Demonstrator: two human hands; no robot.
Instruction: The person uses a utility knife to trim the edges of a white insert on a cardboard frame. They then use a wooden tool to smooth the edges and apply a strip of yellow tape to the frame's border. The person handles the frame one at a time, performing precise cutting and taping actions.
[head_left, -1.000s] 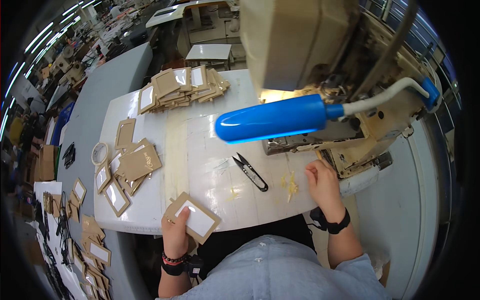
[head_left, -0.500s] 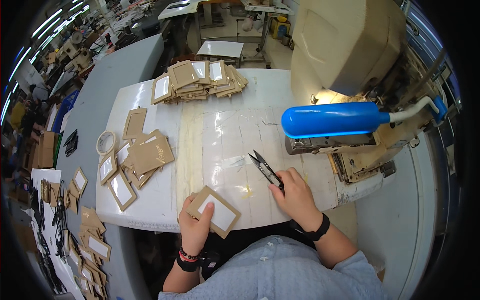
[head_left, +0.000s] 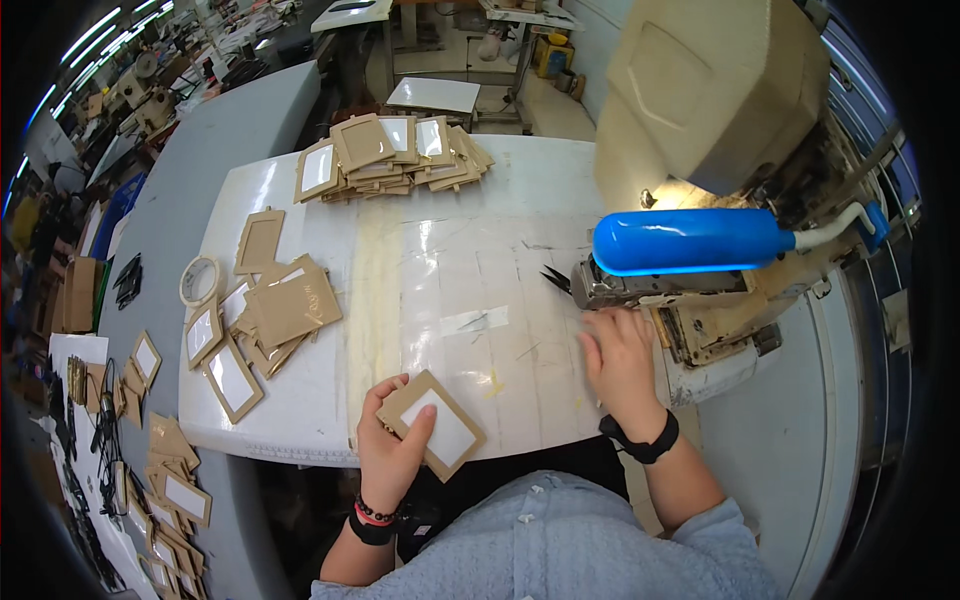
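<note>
My left hand (head_left: pixel 398 435) is closed around the edge of a flat tan card holder (head_left: pixel 452 428) with a clear-looking white window, thumb pressed on the window. It holds the holder over the front edge of the white table. My right hand (head_left: pixel 622 362) is palm down beside the sewing machine head (head_left: pixel 625 288), thumb apart from the fingers, with no tool visible in it. Just left of the head, the dark blades of thread snips (head_left: pixel 557 279) stick out. Their handles are hidden, so any contact with my fingertips does not show.
Tan card holders are piled at the table's back (head_left: pixel 365 143) and left (head_left: pixel 290 305), beside a tape roll (head_left: pixel 200 281). A blue lamp (head_left: pixel 690 240) hangs over the machine. More holders (head_left: pixel 187 495) and black cords (head_left: pixel 105 430) lie on the grey surface at left.
My right hand has moved right and away from me to the machine, and the snips no longer show in its grip. The left hand still holds the card holder, nearly unmoved.
</note>
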